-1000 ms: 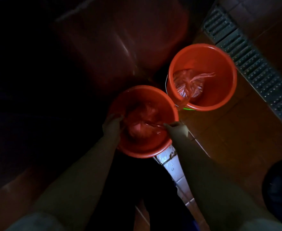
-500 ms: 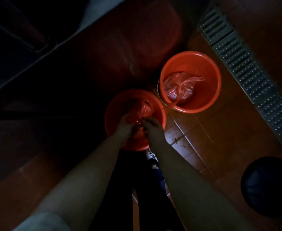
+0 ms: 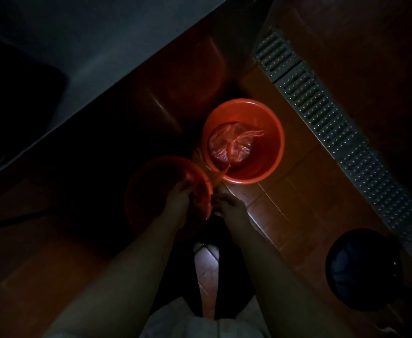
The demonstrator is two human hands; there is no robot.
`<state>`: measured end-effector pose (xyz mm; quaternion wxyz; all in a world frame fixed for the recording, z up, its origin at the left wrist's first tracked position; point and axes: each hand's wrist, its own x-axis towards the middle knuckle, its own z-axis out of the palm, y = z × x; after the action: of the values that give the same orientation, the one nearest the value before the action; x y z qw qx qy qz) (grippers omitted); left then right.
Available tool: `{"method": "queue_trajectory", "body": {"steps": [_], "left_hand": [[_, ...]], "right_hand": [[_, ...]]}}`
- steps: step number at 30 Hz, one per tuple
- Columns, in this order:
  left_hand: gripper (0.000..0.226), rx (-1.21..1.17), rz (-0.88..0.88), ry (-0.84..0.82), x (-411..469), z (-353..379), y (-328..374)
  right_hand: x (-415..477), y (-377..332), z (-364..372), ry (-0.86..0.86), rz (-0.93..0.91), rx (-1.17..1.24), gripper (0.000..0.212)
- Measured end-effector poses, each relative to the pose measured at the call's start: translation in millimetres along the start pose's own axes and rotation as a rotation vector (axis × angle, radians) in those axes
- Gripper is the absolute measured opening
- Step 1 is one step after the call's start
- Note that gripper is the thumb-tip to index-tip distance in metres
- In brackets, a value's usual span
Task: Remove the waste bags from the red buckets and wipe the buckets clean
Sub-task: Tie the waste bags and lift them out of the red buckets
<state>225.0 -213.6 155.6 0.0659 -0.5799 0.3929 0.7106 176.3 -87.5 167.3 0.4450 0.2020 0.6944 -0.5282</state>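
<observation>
Two red buckets stand on the dim tiled floor. The near bucket (image 3: 149, 191) is in shadow at centre left. Over its right rim my left hand (image 3: 179, 197) and my right hand (image 3: 227, 206) both grip a red waste bag (image 3: 200, 198), bunched between them. The bag's lower part is hidden in the dark. The far bucket (image 3: 270, 142) is brighter, up and to the right, and holds a tied red waste bag (image 3: 230, 142) with its knotted tail hanging over the near rim.
A metal drain grate (image 3: 334, 132) runs diagonally along the right. A dark round bin (image 3: 363, 269) stands at the lower right. A dark counter edge (image 3: 127, 79) crosses the upper left. Orange floor tiles (image 3: 285, 203) lie to the right of the buckets.
My hands have drawn together from the near bucket's rim onto its bag and moved it toward the bucket's right rim. The view has pulled back and up.
</observation>
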Motion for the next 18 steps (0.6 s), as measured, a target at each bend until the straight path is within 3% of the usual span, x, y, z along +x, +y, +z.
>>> {"method": "queue_trajectory", "body": {"steps": [6,9,12,14,18], "left_hand": [[0.012,0.106,-0.015,-0.045,43.2,70.5,1.6],[0.023,0.109,-0.081,-0.073,77.5,112.2,11.1],[0.023,0.055,-0.020,-0.042,124.6,144.8,19.1],[0.018,0.129,0.035,0.004,164.6,161.4,15.5],[0.015,0.372,0.119,0.062,242.0,184.8,-21.5]], "right_hand": [[92.8,-34.6,-89.4,0.074,0.055,-0.100,0.020],[134.1,-47.3,-117.2,0.121,0.056,-0.156,0.023],[177.2,-58.8,-129.9,0.039,-0.063,-0.350,0.026],[220.6,-64.1,-136.5,-0.051,-0.151,-0.537,0.037],[324.7,-58.9,-142.6,-0.075,-0.361,-0.904,0.046]]}}
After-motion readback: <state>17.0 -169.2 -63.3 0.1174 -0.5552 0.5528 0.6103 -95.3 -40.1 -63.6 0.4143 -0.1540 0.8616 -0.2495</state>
